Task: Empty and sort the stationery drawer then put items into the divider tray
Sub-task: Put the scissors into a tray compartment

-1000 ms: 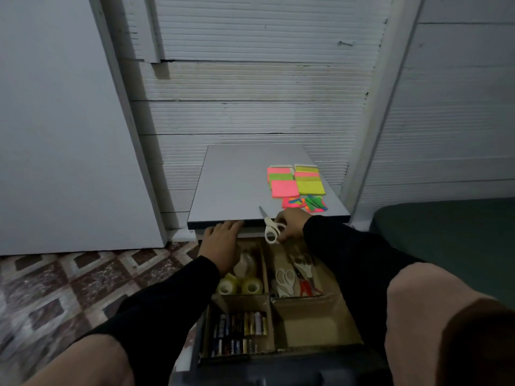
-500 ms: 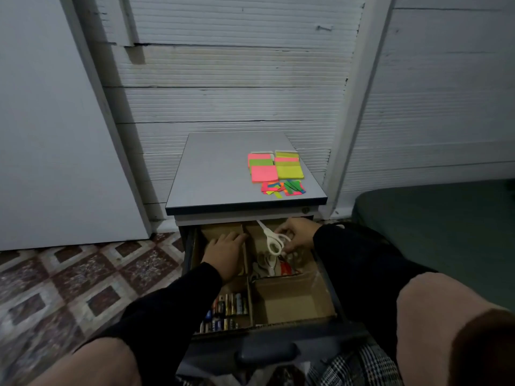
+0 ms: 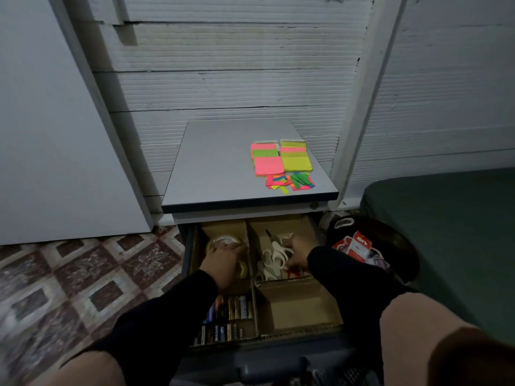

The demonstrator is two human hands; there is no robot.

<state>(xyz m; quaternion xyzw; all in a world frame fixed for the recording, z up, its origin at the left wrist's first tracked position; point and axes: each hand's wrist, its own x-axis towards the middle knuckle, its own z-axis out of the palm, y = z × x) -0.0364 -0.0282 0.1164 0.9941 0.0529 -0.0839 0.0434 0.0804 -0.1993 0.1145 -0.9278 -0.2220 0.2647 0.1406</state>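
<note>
Right hand [image 3: 298, 253] lies on the scissors [image 3: 274, 256] in the tray [image 3: 327, 316] compartment behind the empty one, grip unclear. Left hand [image 3: 225, 260] covers tape rolls [image 3: 223, 240]; hold unclear.

Pretty dim and murky overall, light seems to come from above. The neon sticky notes [image 3: 281, 158] pop, the open drawer [image 3: 192, 246] sits in shadow. Wide-angle bending and soft, blurry edges, especially the floor tiles [image 3: 69, 274].

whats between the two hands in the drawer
In the head view, a cardboard divider wall separates the left hand, on the tape rolls, from the right hand, among the scissors.
</note>
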